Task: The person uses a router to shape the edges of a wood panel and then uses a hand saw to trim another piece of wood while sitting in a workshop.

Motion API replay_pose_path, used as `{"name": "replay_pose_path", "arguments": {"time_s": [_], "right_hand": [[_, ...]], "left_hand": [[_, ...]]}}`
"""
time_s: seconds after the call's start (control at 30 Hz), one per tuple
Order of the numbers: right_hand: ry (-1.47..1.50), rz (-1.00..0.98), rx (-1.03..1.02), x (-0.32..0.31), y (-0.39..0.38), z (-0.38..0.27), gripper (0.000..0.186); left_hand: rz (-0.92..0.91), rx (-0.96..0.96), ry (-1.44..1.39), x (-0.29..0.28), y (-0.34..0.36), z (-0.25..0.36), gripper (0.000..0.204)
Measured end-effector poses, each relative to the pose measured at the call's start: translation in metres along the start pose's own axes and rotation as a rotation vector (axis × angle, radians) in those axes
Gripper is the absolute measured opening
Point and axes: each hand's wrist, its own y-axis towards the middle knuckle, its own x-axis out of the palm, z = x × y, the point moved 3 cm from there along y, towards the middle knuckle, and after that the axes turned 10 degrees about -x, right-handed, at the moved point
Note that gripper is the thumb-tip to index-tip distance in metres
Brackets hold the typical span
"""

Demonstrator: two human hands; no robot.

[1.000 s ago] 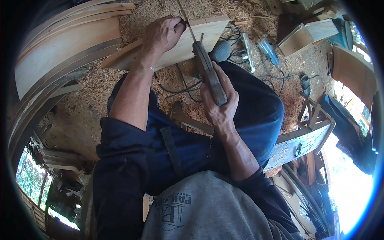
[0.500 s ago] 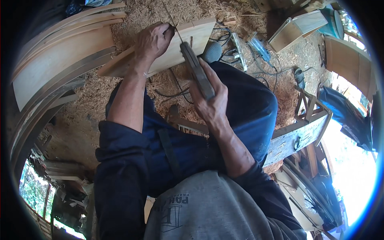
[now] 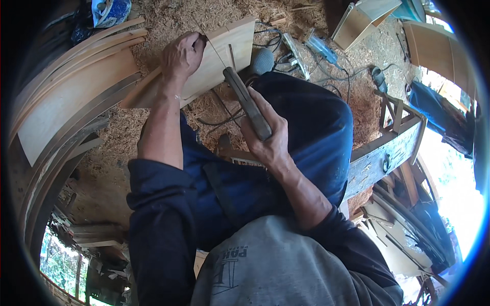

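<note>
My right hand (image 3: 268,133) is wrapped round the grip of a handsaw (image 3: 248,104), whose thin blade appears almost edge-on and points away from me. The blade meets a pale wooden board (image 3: 218,76), which lies tilted beyond my knees. A narrow dark slot shows in the board to the right of the blade. My left hand (image 3: 182,55) is closed over the board's far edge, just left of the blade, with its fingertips partly hidden.
Curved planks (image 3: 76,92) lean in a stack at the left. A blue corded power tool (image 3: 321,48), cables and a wooden box (image 3: 362,23) lie on the shavings-covered floor (image 3: 168,18). At right stands a wooden bench (image 3: 383,155).
My right hand has drawn the handsaw back toward me along the board. My left hand keeps its hold on the board. The whole view has shifted slightly.
</note>
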Motion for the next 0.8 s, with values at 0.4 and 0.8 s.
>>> {"name": "replay_pose_path", "arguments": {"time_s": [0.4,0.8], "right_hand": [[-0.075,0.006,-0.053,0.0,0.007,-0.005,0.057],[0.012,0.039,-0.027,-0.002,0.004,-0.006,0.061]], "left_hand": [[-0.011,0.006,-0.016,-0.002,-0.002,0.004,0.025],[-0.033,0.009,-0.033,-0.006,-0.005,0.01,0.022]]}}
